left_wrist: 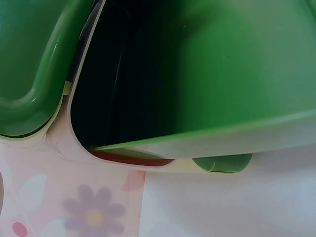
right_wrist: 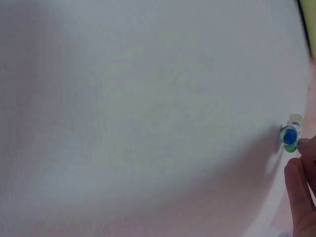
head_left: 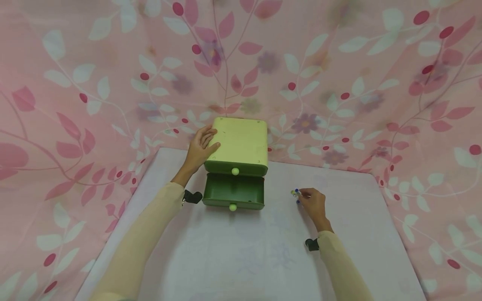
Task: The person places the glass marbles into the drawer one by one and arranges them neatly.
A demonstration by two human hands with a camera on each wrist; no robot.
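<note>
A small drawer cabinet [head_left: 241, 144] with a cream top stands at the back of the table. Its upper green drawer is closed and its lower green drawer [head_left: 233, 192] is pulled out, with a dark green inside [left_wrist: 163, 74]. My left hand [head_left: 201, 148] rests on the cabinet's top left corner with its fingers fairly straight. My right hand [head_left: 313, 204] sits on the table to the right of the drawer. Its curled fingertips [right_wrist: 298, 190] are at a cluster of small glass marbles [head_left: 296, 193], blue, green and yellowish [right_wrist: 290, 136]. Whether they pinch the marbles is unclear.
The white table top [head_left: 244, 255] is bordered by pink floral cloth [head_left: 75, 104] behind and at both sides. A cabinet foot [left_wrist: 222, 163] stands on the table near the cloth. Each drawer has a pale round knob [head_left: 233, 207].
</note>
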